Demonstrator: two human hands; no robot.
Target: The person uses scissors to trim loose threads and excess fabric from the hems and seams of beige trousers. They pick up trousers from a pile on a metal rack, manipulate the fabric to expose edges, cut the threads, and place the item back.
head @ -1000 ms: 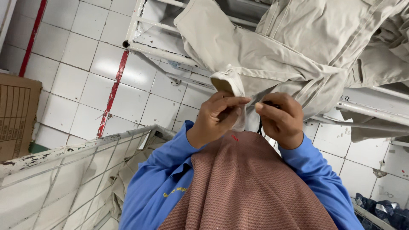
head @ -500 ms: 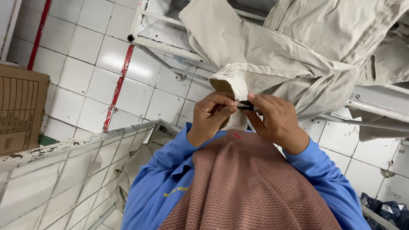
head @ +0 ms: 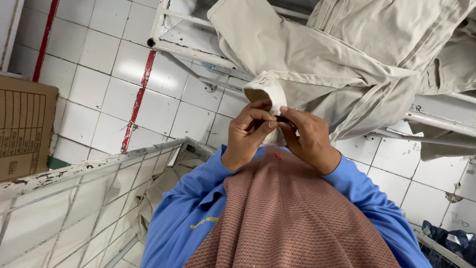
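- Nearest the camera: a reddish-brown knitted cloth (head: 292,218) covers the person's front, with blue sleeves (head: 198,198) running out on both sides.
- Left hand (head: 250,131): raised in front of the chest, fingers (head: 263,110) curled together, pinching the edge of a beige cuff (head: 265,89).
- Right hand (head: 307,136): touching the left hand, fingers together, thumb and forefinger clamped on a small dark object (head: 284,119); what kind of object it is cannot be told.
- The cuff is the end of a sleeve of a beige garment (head: 347,54). It hangs just above both hands; its opening shows a darker lining.
- The garment drapes over a white painted metal frame (head: 198,52), the bulk of it lying beyond the hands.
- Lower left: a white wire-mesh cart (head: 74,198), paint chipped along its rim.
- Farther off: white tiled floor (head: 99,99) with a red line (head: 139,97).
- Far left edge: a brown cardboard box (head: 25,129).
- Lower right corner: dark blue cloth (head: 451,238).
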